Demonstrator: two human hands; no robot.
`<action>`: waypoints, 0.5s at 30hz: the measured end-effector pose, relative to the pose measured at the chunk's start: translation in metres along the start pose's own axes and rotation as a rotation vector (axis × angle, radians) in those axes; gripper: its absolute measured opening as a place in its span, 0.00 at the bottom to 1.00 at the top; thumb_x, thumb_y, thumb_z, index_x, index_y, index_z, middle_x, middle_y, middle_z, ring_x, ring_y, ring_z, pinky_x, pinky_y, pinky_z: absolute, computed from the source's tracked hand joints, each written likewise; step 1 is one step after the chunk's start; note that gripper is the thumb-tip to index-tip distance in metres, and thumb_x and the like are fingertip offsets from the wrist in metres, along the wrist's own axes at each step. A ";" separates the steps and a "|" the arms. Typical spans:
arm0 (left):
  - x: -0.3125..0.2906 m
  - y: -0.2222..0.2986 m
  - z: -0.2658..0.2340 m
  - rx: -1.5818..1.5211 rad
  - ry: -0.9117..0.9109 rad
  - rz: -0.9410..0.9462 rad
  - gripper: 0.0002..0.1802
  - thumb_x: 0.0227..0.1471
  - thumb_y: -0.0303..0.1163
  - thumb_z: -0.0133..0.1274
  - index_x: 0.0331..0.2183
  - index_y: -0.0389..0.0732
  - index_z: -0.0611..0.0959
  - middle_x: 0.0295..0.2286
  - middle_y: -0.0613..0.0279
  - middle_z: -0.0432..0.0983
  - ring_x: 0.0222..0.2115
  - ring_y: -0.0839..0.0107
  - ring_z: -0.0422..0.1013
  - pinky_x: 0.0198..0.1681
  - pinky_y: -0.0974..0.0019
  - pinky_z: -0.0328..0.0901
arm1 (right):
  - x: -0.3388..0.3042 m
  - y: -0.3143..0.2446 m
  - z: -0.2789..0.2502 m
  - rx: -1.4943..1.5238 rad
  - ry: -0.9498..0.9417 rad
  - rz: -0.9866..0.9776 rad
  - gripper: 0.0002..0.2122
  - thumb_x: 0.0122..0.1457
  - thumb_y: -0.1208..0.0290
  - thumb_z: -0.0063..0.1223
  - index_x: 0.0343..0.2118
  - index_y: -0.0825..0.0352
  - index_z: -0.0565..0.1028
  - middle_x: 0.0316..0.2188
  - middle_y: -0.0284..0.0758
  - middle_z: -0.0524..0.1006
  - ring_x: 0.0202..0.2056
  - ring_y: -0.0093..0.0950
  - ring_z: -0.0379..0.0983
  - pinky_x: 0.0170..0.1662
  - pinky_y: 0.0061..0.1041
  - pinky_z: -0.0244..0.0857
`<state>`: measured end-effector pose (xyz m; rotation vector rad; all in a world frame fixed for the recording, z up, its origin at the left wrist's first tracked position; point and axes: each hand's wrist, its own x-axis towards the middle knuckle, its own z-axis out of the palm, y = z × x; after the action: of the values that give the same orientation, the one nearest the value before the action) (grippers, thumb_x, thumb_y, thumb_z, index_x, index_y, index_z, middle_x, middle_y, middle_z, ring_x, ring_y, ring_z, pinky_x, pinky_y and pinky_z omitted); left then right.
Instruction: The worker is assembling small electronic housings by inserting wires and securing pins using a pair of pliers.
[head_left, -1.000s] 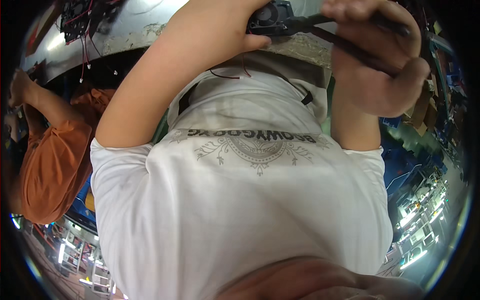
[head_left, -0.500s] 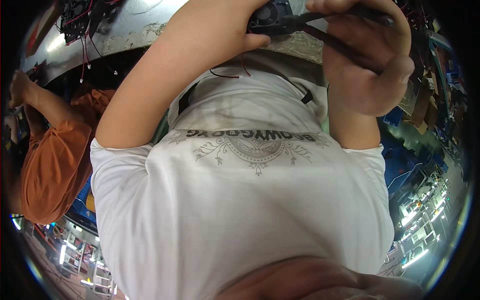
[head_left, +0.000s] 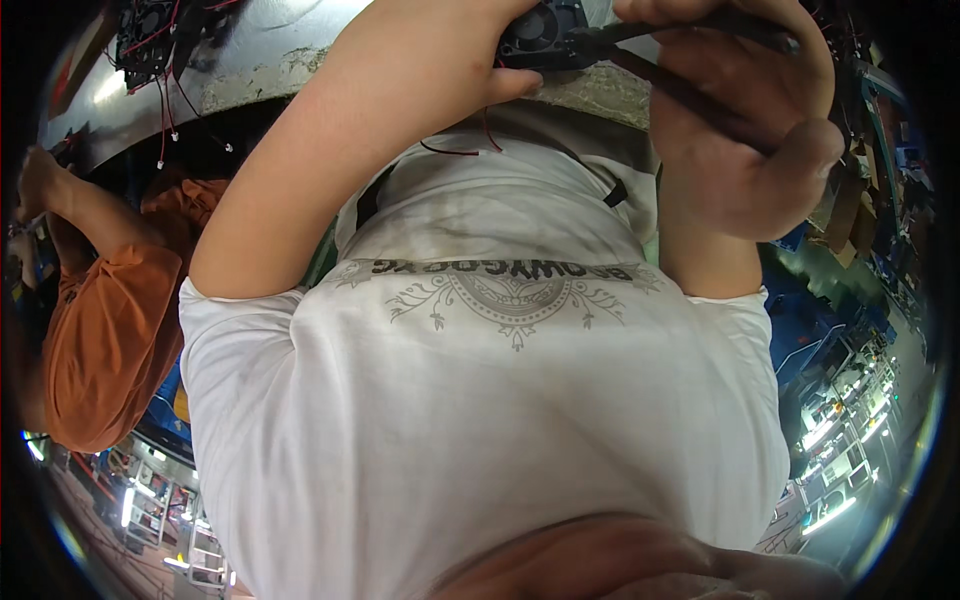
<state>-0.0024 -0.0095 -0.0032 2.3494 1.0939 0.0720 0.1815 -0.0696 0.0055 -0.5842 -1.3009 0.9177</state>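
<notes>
At the top of the view my left hand [head_left: 478, 62] grips a small black cooling fan [head_left: 532, 32] at the metal table's edge, its thumb along the near side. A red and a black wire hang down from near the fan over my white shirt. My right hand [head_left: 715, 185] is wrapped round dark-handled pliers [head_left: 690, 98], with the two handles spread apart. The head of the pliers meets the right corner of the fan; what its jaws bite on is too small to tell. The left fingertips are cut off by the upper edge.
More black fans [head_left: 145, 45] with red and black wires lie on the metal table [head_left: 270, 60] at the far left, their connectors dangling over its edge. A person in an orange shirt [head_left: 115, 340] sits on my left. Cardboard and blue bins [head_left: 800, 325] stand on the right.
The plier handles have spread a little wider, and my right hand has shifted slightly right and toward me. My left hand and the fan stay nearly where they were.
</notes>
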 end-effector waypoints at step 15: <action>0.011 -0.006 -0.019 -0.020 -0.096 0.230 0.27 0.45 0.41 0.68 0.48 0.45 0.81 0.35 0.48 0.78 0.39 0.45 0.76 0.43 0.49 0.70 | 0.047 0.021 -0.039 0.477 -0.350 0.174 0.28 0.72 0.48 0.37 0.46 0.76 0.75 0.31 0.49 0.78 0.32 0.38 0.76 0.39 0.34 0.72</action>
<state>-0.0041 0.0104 0.0086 2.4240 0.7717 0.0529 0.2151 -0.0136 0.0063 -0.1661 -1.2857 1.4700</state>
